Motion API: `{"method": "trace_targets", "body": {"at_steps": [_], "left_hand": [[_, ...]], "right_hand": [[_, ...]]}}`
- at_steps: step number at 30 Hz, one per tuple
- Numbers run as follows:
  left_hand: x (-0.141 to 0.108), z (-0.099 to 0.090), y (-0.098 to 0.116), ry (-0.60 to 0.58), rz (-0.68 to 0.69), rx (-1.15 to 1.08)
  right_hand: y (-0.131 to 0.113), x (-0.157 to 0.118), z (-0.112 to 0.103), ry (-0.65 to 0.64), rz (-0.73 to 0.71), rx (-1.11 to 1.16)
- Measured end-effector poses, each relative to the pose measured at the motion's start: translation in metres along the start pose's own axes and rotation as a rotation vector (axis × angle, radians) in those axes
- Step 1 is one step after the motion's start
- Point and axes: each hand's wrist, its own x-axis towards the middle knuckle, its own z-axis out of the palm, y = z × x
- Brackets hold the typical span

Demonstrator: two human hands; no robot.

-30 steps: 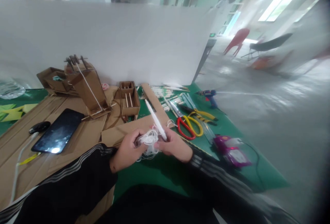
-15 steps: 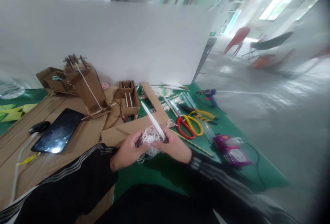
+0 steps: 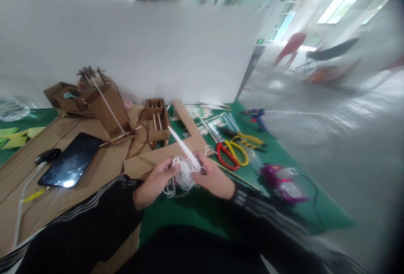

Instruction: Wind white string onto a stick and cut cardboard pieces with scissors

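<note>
A loose tangle of white string point(image 3: 184, 175) is bunched between my two hands, above the green tabletop point(image 3: 176, 215). My left hand point(image 3: 158, 181) grips the tangle from the left, its thumb pressed on top. My right hand point(image 3: 214, 177) closes on a white tapered stick point(image 3: 183, 144) and the right side of the string. The stick points up and away to the left; whether string is wound on its lower end I cannot tell. A small loop of string lies beyond my right fingers. Scissors with red and yellow handles point(image 3: 227, 155) rest just past that hand.
A cardboard stand point(image 3: 105, 107) and a divided cardboard box point(image 3: 160, 124) stand at the back. An L-shaped cardboard piece point(image 3: 164, 155) lies before them. Left is a phone point(image 3: 71, 160). Pliers point(image 3: 252, 139), a glue gun point(image 3: 257, 116) and a purple device point(image 3: 282, 182) lie right.
My left thumb has shifted up over the string, and more of the tangle shows, spread between the hands. The stick's tip has moved slightly left and down.
</note>
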Motion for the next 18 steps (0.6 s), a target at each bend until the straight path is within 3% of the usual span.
{"method": "trace_targets", "body": {"at_steps": [9, 13, 18], "left_hand": [[-0.001, 0.005, 0.007, 0.028, 0.011, -0.162], [0.001, -0.007, 0.008, 0.041, 0.055, -0.132], [-0.003, -0.012, 0.008, -0.039, 0.057, 0.019]], "right_hand": [[0.004, -0.002, 0.000, -0.030, 0.077, 0.275], [0.008, 0.000, -0.005, 0.026, 0.103, 0.397], [0.010, 0.002, -0.007, 0.042, 0.148, 0.427]]}}
